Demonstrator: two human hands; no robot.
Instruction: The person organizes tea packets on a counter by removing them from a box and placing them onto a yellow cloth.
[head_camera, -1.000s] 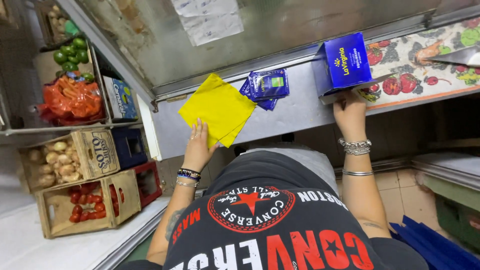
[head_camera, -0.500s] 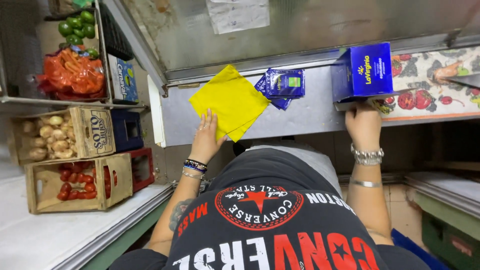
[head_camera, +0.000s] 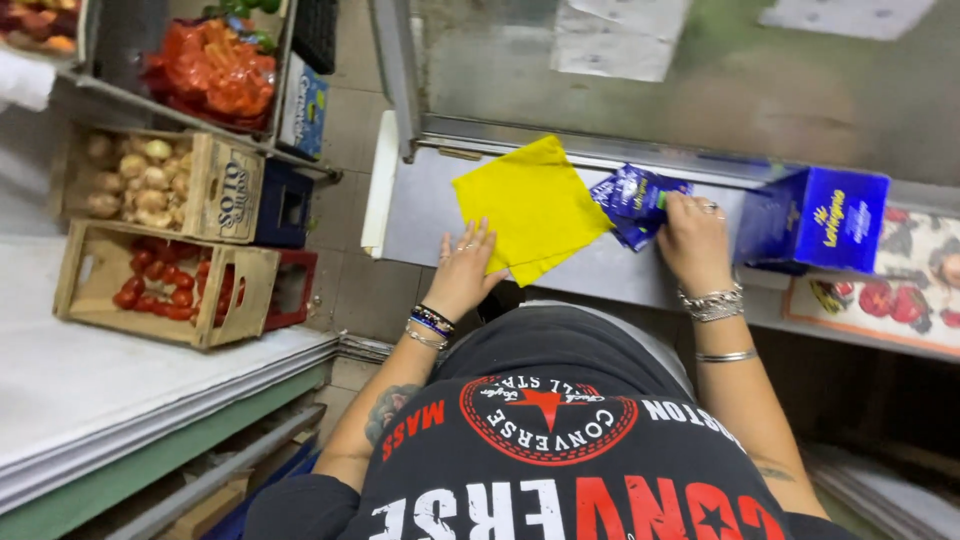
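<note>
A folded yellow cloth (head_camera: 530, 205) lies on the steel counter (head_camera: 420, 215). My left hand (head_camera: 465, 265) rests flat on the counter with fingers spread, its fingertips at the cloth's lower left edge. Just right of the cloth is a crumpled blue packet (head_camera: 630, 195), and my right hand (head_camera: 695, 240) closes its fingers on the packet's right side. A blue cardboard box (head_camera: 825, 220) stands upright to the right of that hand, apart from it.
Wooden crates of tomatoes (head_camera: 165, 285) and of pale round produce (head_camera: 150, 185) stand on the left, with an orange net bag (head_camera: 215, 70) above. A steel post (head_camera: 395, 70) rises at the counter's back left. A fruit-patterned mat (head_camera: 890, 300) lies under the box.
My right hand has left the blue box and moved left onto the blue packet. My left hand stays at the yellow cloth. The view has tilted down and closer.
</note>
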